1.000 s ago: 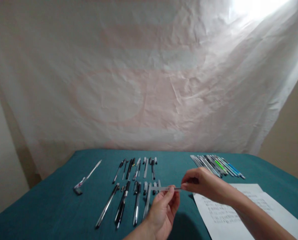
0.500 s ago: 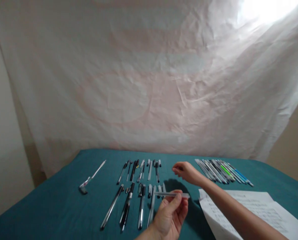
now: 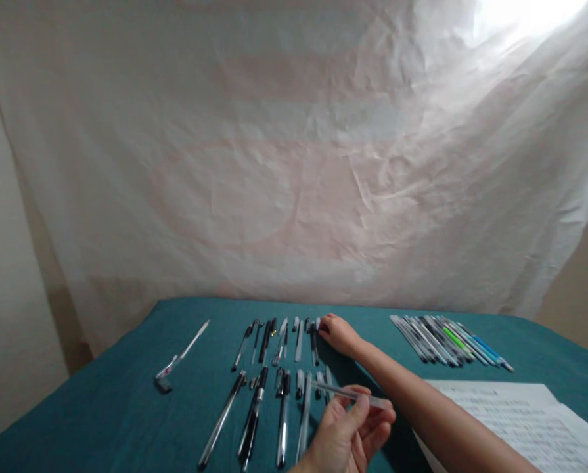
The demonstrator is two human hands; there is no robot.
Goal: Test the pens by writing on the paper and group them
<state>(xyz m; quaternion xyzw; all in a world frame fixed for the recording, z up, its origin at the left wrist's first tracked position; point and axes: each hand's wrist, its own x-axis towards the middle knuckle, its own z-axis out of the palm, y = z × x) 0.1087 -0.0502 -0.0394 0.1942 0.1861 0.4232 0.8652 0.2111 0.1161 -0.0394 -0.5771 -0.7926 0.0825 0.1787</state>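
Observation:
My left hand is low in the middle, fingers pinched on a clear pen barrel held level above the teal table. My right hand reaches forward to the far row of pen parts, its closed fingertips down by the small cap at that row's right end. What the fingers hold, if anything, is hidden. A nearer row of black and silver pens lies just left of my left hand.
A bundle of several coloured pens lies at the far right. A written sheet of paper is at the near right under my right forearm. A lone clear pen with a cap lies at the left. A white cloth hangs behind.
My right hand left the barrel and moved forward and left to the far row of parts. My left hand kept the clear barrel and dropped a little lower.

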